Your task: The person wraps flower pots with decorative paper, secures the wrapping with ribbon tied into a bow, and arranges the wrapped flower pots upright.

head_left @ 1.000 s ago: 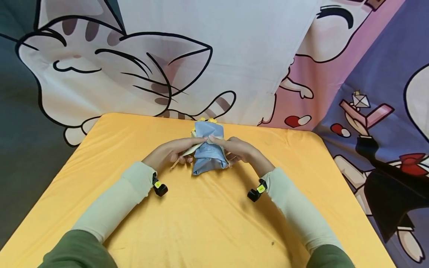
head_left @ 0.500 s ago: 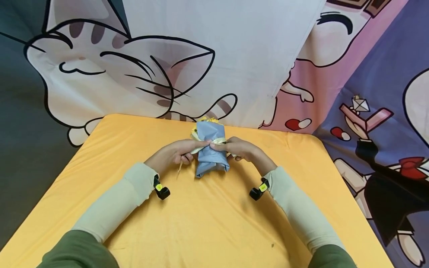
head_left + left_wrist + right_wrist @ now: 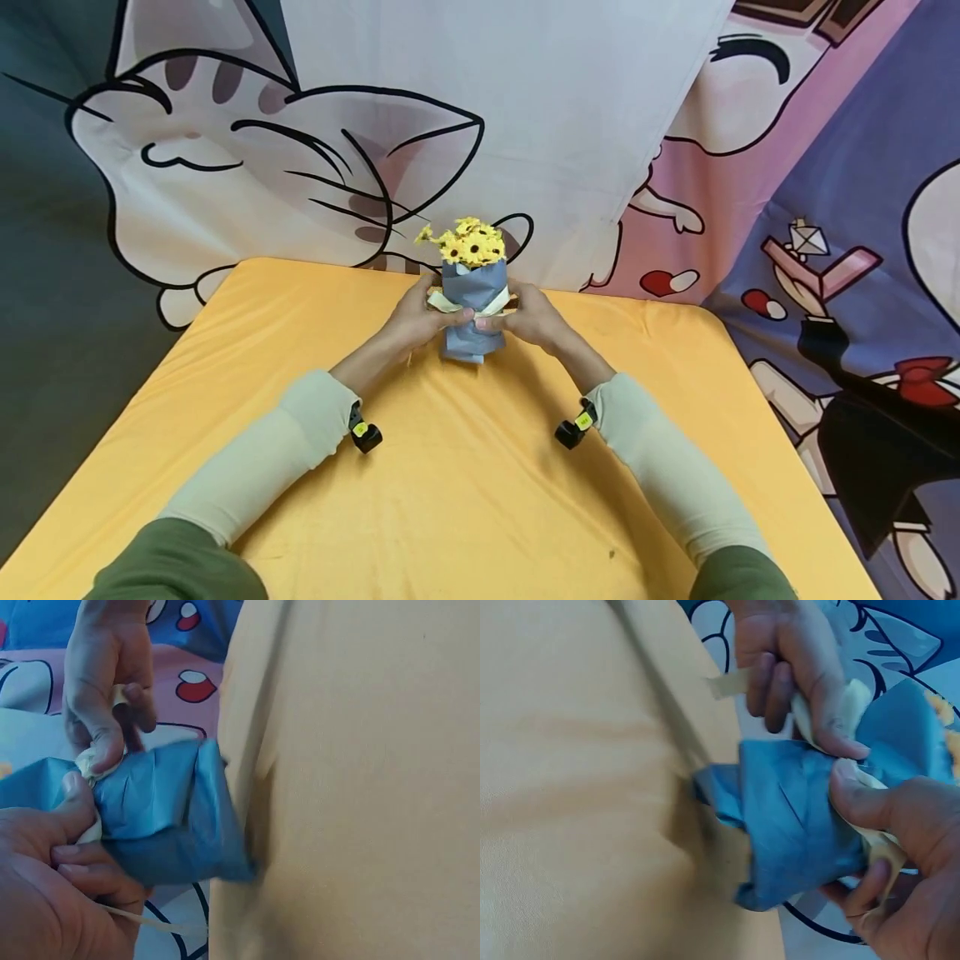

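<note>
A small bouquet of yellow flowers (image 3: 474, 243), in blue wrapping paper (image 3: 474, 287), stands near the far table edge, flowers up. A pale cream ribbon (image 3: 442, 302) crosses its middle. On the left side my left hand (image 3: 420, 315) grips the ribbon, thumb pressed on the front of the wrap; a ribbon tail sticks out of its curled fingers (image 3: 761, 690) in the right wrist view. My right hand (image 3: 534, 317) mirrors it on the other side, with ribbon between thumb and curled fingers (image 3: 877, 889). The thumb tips nearly meet. The back of the bouquet is hidden.
A yellow cloth covers the table (image 3: 480, 483). Behind it hangs a printed backdrop (image 3: 570, 125) with cartoon figures, close to the flowers. Each wrist carries a small black camera (image 3: 365, 435).
The bouquet has tipped upright, so its flowers now show above the wrap. My hands have turned with it and moved slightly farther away, still holding the ribbon.
</note>
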`<control>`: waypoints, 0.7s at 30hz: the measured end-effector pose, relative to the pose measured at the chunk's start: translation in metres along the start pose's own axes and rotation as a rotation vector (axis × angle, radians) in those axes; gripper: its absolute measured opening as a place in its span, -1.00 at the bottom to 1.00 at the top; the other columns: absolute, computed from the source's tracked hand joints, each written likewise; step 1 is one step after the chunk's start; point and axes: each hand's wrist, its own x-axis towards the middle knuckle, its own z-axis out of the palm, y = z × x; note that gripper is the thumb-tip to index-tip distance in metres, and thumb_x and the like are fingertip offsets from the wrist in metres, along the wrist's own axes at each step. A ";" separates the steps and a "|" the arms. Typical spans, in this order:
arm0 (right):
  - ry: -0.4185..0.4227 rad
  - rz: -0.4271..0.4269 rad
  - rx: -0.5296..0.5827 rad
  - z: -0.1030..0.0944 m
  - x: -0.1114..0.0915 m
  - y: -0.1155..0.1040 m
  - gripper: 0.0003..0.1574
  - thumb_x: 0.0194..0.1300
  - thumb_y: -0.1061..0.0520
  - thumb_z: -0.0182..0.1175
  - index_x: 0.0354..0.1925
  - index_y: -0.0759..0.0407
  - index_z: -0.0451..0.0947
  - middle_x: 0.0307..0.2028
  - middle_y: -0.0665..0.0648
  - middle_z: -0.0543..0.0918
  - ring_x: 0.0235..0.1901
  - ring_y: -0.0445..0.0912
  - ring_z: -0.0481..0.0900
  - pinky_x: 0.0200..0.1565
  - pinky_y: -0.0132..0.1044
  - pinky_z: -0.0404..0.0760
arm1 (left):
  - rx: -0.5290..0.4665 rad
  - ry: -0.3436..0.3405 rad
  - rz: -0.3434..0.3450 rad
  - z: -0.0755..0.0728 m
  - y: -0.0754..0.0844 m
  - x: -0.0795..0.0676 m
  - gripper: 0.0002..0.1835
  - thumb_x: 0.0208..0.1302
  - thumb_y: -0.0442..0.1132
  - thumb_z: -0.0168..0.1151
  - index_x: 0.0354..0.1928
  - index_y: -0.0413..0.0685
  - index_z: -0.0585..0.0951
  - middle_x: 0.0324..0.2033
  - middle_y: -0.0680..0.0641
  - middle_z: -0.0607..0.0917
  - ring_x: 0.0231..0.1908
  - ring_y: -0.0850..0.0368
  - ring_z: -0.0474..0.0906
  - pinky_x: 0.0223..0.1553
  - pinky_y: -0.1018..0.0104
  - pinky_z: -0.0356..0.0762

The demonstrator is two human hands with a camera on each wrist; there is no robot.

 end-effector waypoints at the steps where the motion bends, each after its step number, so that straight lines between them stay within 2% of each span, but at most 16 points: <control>1: 0.030 -0.030 -0.007 0.001 0.001 0.001 -0.12 0.37 0.16 0.64 0.54 0.16 0.51 0.39 0.29 0.70 0.45 0.25 0.62 0.51 0.28 0.59 | 0.014 0.033 0.026 0.001 0.000 0.001 -0.10 0.42 -0.01 0.64 0.65 0.05 0.34 0.31 -0.11 0.62 0.09 -0.03 0.59 0.01 0.14 0.61; 3: 0.096 -0.074 -0.043 0.004 0.004 0.005 -0.02 0.32 0.18 0.67 0.59 0.08 0.50 0.43 0.26 0.70 0.52 0.24 0.56 0.56 0.31 0.51 | 0.025 0.088 0.073 0.004 -0.001 0.003 -0.06 0.37 -0.07 0.69 0.65 0.04 0.34 0.47 -0.19 0.53 0.36 -0.14 0.51 0.28 -0.03 0.60; 5: 0.154 -0.095 -0.071 0.007 0.006 0.008 0.05 0.29 0.20 0.69 0.64 0.03 0.47 0.51 0.23 0.65 0.60 0.23 0.48 0.63 0.32 0.43 | 0.025 0.123 0.115 0.007 -0.003 0.006 -0.03 0.32 -0.12 0.72 0.64 0.03 0.33 0.48 -0.26 0.51 0.45 -0.27 0.47 0.39 -0.21 0.55; 8: 0.219 -0.107 -0.066 0.013 0.009 0.013 0.09 0.26 0.27 0.68 0.65 0.01 0.47 0.60 0.18 0.57 0.67 0.23 0.40 0.68 0.28 0.38 | 0.070 0.162 0.173 0.008 -0.012 0.014 0.04 0.23 -0.09 0.79 0.62 0.07 0.33 0.47 -0.26 0.53 0.48 -0.25 0.47 0.50 -0.25 0.48; 10: 0.249 -0.111 -0.047 0.018 0.009 0.016 0.12 0.24 0.32 0.67 0.66 -0.01 0.47 0.64 0.14 0.54 0.70 0.22 0.37 0.69 0.23 0.37 | 0.130 0.174 0.182 0.007 -0.037 0.033 0.08 0.28 -0.27 0.71 0.71 0.17 0.25 0.57 -0.26 0.49 0.18 -0.14 0.66 0.21 -0.07 0.65; 11: 0.264 -0.111 -0.039 0.021 0.009 0.018 0.13 0.23 0.34 0.67 0.66 -0.02 0.46 0.63 0.13 0.54 0.69 0.22 0.38 0.69 0.22 0.38 | 0.169 0.175 0.169 0.006 -0.049 0.042 0.12 0.30 -0.34 0.65 0.76 0.23 0.19 0.64 -0.23 0.44 0.01 -0.11 0.69 0.04 0.02 0.68; 13: 0.286 -0.104 -0.028 0.027 0.007 0.024 0.17 0.22 0.36 0.68 0.68 -0.04 0.45 0.63 0.11 0.55 0.68 0.21 0.41 0.68 0.21 0.41 | 0.265 0.166 0.140 0.005 -0.075 0.061 0.19 0.33 -0.47 0.48 0.84 0.26 0.05 0.75 -0.22 0.30 -0.25 -0.11 0.62 -0.30 0.13 0.56; 15: 0.307 -0.092 -0.029 0.031 0.003 0.029 0.22 0.19 0.35 0.71 0.69 -0.07 0.43 0.61 0.12 0.58 0.65 0.20 0.46 0.67 0.20 0.43 | 0.364 0.159 0.116 0.004 -0.103 0.080 0.21 0.29 -0.59 0.25 0.88 0.18 -0.04 0.82 -0.22 0.14 -0.20 -0.13 0.69 -0.39 0.17 0.42; 16: 0.315 -0.087 -0.033 0.033 0.001 0.031 0.24 0.17 0.35 0.72 0.69 -0.07 0.42 0.59 0.13 0.59 0.64 0.19 0.49 0.65 0.20 0.46 | 0.401 0.153 0.105 0.005 -0.109 0.082 0.18 0.31 -0.57 0.25 0.88 0.13 -0.05 0.82 -0.20 0.13 0.07 -0.19 0.74 -0.28 0.13 0.53; 17: 0.323 -0.083 -0.033 0.035 -0.001 0.034 0.25 0.15 0.34 0.73 0.69 -0.07 0.42 0.57 0.14 0.62 0.62 0.19 0.51 0.64 0.19 0.47 | 0.430 0.151 0.108 0.005 -0.112 0.082 0.11 0.33 -0.56 0.22 0.86 0.06 0.03 0.83 -0.19 0.12 0.34 -0.23 0.66 -0.13 0.12 0.61; 18: 0.328 -0.084 -0.032 0.036 -0.002 0.036 0.28 0.12 0.34 0.75 0.69 -0.07 0.42 0.56 0.15 0.62 0.61 0.18 0.53 0.64 0.17 0.48 | 0.451 0.149 0.113 0.006 -0.115 0.081 0.07 0.33 -0.57 0.19 0.85 -0.02 0.07 0.82 -0.21 0.14 0.56 -0.24 0.50 0.05 0.08 0.67; 19: 0.331 -0.086 -0.034 0.037 -0.004 0.037 0.30 0.12 0.34 0.75 0.70 -0.07 0.40 0.56 0.17 0.63 0.61 0.18 0.53 0.63 0.16 0.50 | 0.466 0.148 0.116 0.006 -0.114 0.078 0.02 0.33 -0.56 0.16 0.83 -0.09 0.12 0.81 -0.25 0.16 0.72 -0.25 0.29 0.26 0.03 0.67; 20: 0.332 -0.091 -0.036 0.038 -0.005 0.039 0.31 0.11 0.34 0.76 0.71 -0.05 0.40 0.54 0.19 0.64 0.60 0.18 0.54 0.61 0.16 0.52 | 0.473 0.149 0.117 0.007 -0.113 0.074 -0.03 0.32 -0.58 0.13 0.80 -0.15 0.18 0.79 -0.25 0.21 0.80 -0.24 0.07 0.48 -0.02 0.57; 21: 0.334 -0.093 -0.041 0.039 -0.006 0.040 0.28 0.13 0.36 0.74 0.70 -0.04 0.41 0.52 0.21 0.66 0.59 0.19 0.56 0.59 0.16 0.55 | 0.475 0.149 0.117 0.007 -0.111 0.069 -0.05 0.31 -0.58 0.10 0.78 -0.18 0.22 0.77 -0.26 0.26 0.82 -0.25 0.02 0.61 -0.10 0.46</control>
